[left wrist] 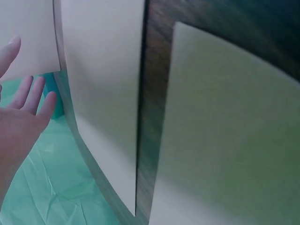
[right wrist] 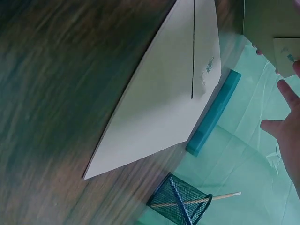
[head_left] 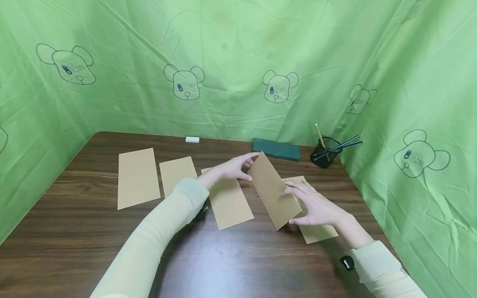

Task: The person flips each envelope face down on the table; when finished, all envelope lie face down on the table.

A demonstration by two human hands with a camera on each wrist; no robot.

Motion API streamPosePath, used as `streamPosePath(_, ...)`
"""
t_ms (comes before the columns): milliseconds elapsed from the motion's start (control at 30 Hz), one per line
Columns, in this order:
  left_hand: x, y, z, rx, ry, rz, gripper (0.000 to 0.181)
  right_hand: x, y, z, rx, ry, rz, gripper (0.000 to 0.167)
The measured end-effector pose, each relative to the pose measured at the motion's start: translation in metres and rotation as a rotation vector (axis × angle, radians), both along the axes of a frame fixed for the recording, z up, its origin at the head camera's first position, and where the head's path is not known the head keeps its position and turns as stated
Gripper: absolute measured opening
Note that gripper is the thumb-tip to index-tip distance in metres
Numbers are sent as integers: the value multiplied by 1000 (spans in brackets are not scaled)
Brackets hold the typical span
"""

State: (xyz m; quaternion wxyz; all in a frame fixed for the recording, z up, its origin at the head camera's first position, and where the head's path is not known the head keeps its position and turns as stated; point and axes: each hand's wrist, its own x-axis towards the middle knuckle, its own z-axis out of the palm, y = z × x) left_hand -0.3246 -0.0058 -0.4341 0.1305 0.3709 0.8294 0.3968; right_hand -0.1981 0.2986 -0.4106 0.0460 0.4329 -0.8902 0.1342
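A flat brown kraft-paper rectangle [head_left: 272, 186] is raised and tilted between both hands. My left hand [head_left: 238, 165] holds its upper left corner, thumb and index finger at the edges, the other fingers spread. At its right edge my right hand [head_left: 313, 203] grips it, index finger at the side and thumb near the lower corner. In the right wrist view, the raised piece's other side [right wrist: 260, 28] shows a small marked patch. Under the right hand lies another brown rectangle [head_left: 316, 234], with a line and small print on it in the right wrist view.
To the left lie three more brown rectangles, one [head_left: 138, 178] farthest left, one [head_left: 179, 171] partly behind the left arm, and one [head_left: 232, 205] nearer the middle. At the back are a white block [head_left: 192, 140], a green box [head_left: 275, 149] and a black mesh cup [head_left: 325, 159] holding pencils.
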Motion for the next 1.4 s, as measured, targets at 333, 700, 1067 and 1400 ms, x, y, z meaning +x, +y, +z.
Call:
streamPosePath(333,1,-2,-8,-124,90,-32,84,-3,3,-10,6,-23,-26,68)
streamPosePath(700,8,-2,-15,-291,199,-67,73,-3,10,-27,43,-102,-48,68)
streamPosePath(1067,10,-1,-15,-395,243,-51,58,-8,13,-36,126,-95,-9,67)
streamPosePath(1400,11,-2,-15,-414,262,-59,51,-9,13,-37,135,-78,13,66)
